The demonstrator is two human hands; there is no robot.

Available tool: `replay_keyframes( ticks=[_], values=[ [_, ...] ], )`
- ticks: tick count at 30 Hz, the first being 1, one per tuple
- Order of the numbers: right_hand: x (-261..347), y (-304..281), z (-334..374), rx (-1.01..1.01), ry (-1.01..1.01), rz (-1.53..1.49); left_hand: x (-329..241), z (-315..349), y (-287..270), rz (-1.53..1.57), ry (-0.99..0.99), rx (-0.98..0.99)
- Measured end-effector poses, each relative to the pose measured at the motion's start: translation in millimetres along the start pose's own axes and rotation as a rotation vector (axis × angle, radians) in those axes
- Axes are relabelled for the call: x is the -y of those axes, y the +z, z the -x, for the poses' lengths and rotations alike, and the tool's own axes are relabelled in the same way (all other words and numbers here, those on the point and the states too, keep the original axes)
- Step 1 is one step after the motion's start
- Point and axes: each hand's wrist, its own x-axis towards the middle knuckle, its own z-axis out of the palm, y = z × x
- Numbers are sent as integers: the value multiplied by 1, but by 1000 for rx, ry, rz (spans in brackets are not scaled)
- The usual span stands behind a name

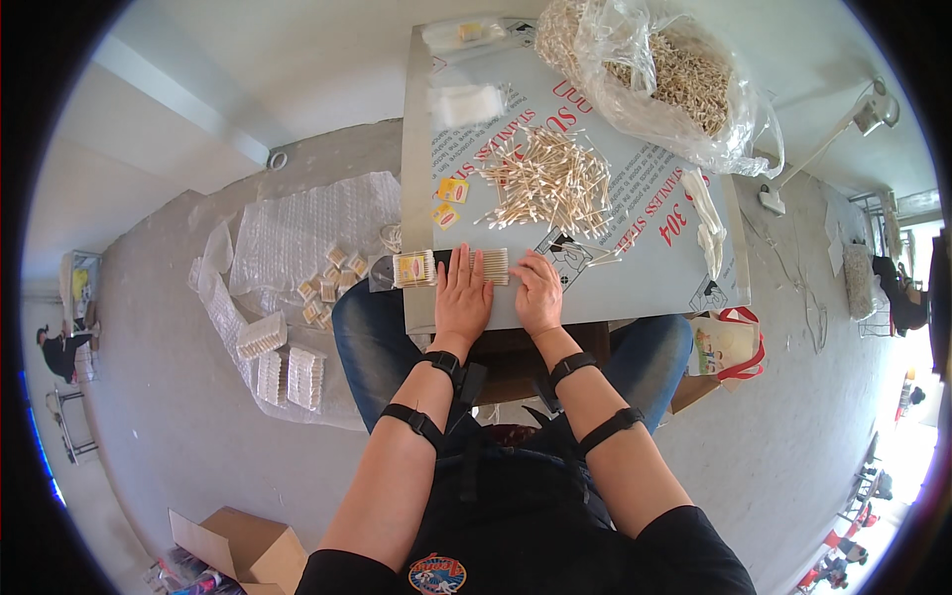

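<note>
Near the table's front edge, a short row of cotton swabs (496, 266) lies side by side. My left hand (463, 297) rests flat across its left part, fingers stretched out and pointing away from me. Against the row's right end sits my right hand (538, 290), its fingers loosely bent with no object visible in them; the fingertips are partly hidden. A clear pack of swabs with a yellow label (414, 269) lies just left of my left hand. Beyond both hands spreads a loose heap of cotton swabs (550, 183). Two yellow cards (452, 190) lie left of it.
A big clear bag of swabs (684, 84) stands at the far right of the metal-topped table (635, 283). White gloves (704, 223) lie near its right edge. Small packs (330, 283) and swab bundles (291, 377) lie on plastic wrap at left. A cardboard box (243, 550) stands lower left.
</note>
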Motion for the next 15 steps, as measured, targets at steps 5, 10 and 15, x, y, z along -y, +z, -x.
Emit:
replay_keyframes(
  ticks=[5,10,15],
  values=[
    [-1,0,0,16,-9,20,0,0,-1,-2,0,7],
    [0,1,0,8,-7,41,0,0,1,9,0,-3],
    [2,0,-1,37,5,53,0,0,1,20,18,-31]
  ],
)
